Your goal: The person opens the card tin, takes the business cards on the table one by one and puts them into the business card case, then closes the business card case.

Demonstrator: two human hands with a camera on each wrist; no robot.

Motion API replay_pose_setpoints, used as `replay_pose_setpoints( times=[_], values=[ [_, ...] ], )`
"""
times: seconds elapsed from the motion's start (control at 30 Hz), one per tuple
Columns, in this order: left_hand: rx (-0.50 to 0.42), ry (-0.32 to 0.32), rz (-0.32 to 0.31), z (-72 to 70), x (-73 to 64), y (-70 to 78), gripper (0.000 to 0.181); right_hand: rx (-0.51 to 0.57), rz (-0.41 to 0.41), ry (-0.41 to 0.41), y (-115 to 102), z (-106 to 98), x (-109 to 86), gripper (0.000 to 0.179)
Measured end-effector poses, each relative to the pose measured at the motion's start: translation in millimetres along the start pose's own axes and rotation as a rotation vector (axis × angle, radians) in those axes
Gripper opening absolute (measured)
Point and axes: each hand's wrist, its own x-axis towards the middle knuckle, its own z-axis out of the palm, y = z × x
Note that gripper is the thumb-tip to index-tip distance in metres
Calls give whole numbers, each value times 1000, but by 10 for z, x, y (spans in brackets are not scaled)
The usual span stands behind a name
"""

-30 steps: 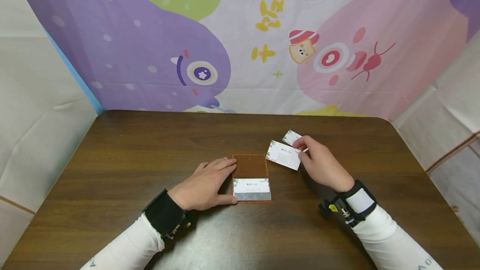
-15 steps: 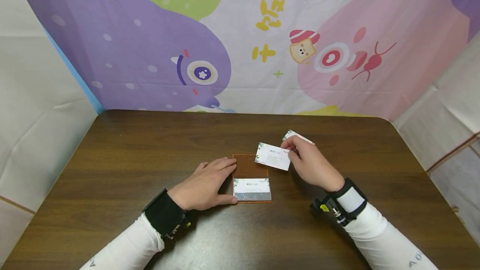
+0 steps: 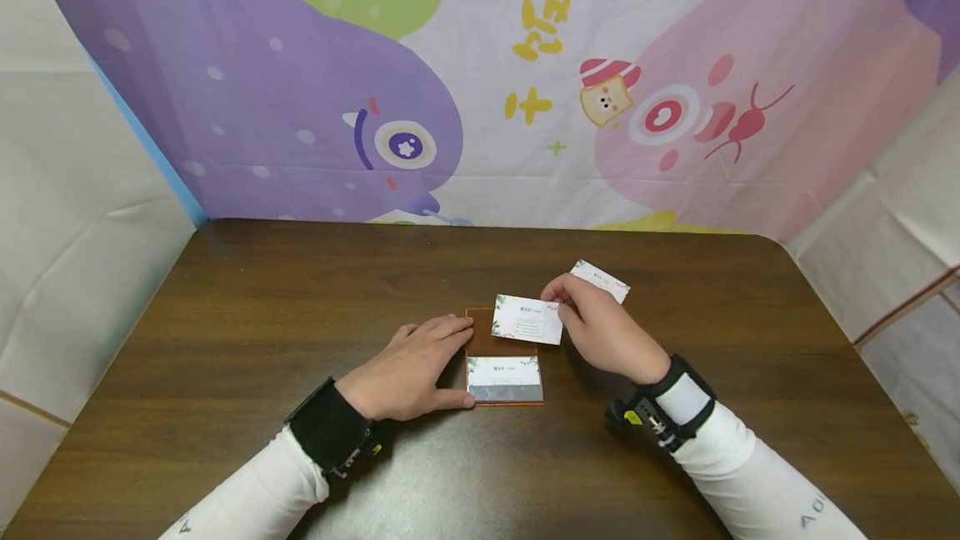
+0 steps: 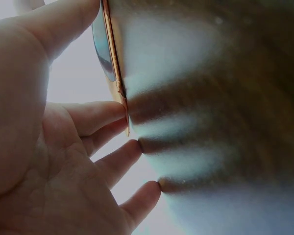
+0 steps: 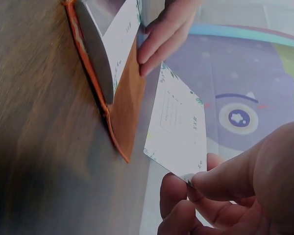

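A brown card holder (image 3: 478,343) lies unfolded on the table. In its lower pocket sits a white card (image 3: 502,368) with leaf print, its bottom part behind a clear greyish strip. My left hand (image 3: 401,377) rests along the holder's left side, fingertips on the upper flap and thumb at the lower corner. My right hand (image 3: 611,332) pinches a second white card (image 3: 527,320) by its right end between thumb and fingers. In the right wrist view this card (image 5: 179,122) hangs tilted above the holder's brown flap (image 5: 127,115).
Another white card (image 3: 602,279) lies on the table behind my right hand, which partly covers it. The dark wooden table (image 3: 300,290) ends at a cartoon-printed cloth (image 3: 495,173) at the back. Pale sheets (image 3: 97,190) stand at both sides.
My right hand has moved left with the pinched card, from beside the holder to over its upper flap. More of the card behind shows. My left hand has stayed still.
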Motion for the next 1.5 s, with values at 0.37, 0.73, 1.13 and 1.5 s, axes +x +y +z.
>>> replay_pose_setpoints(
  times=[0.37,0.73,1.13,1.5],
  values=[
    [-7,2,-5,4,4,-1,93,9,1,-25,-92,93,34,21],
    [0,5,-1,6,8,-8,91,18,-40,-49,-141,186,49,22],
    [-12,13,10,-2,3,-1,89,29,-53,-77,-162,244,31,22],
    [-7,10,9,-2,9,-15,85,31,-71,-82,-147,287,5,21]
  ],
)
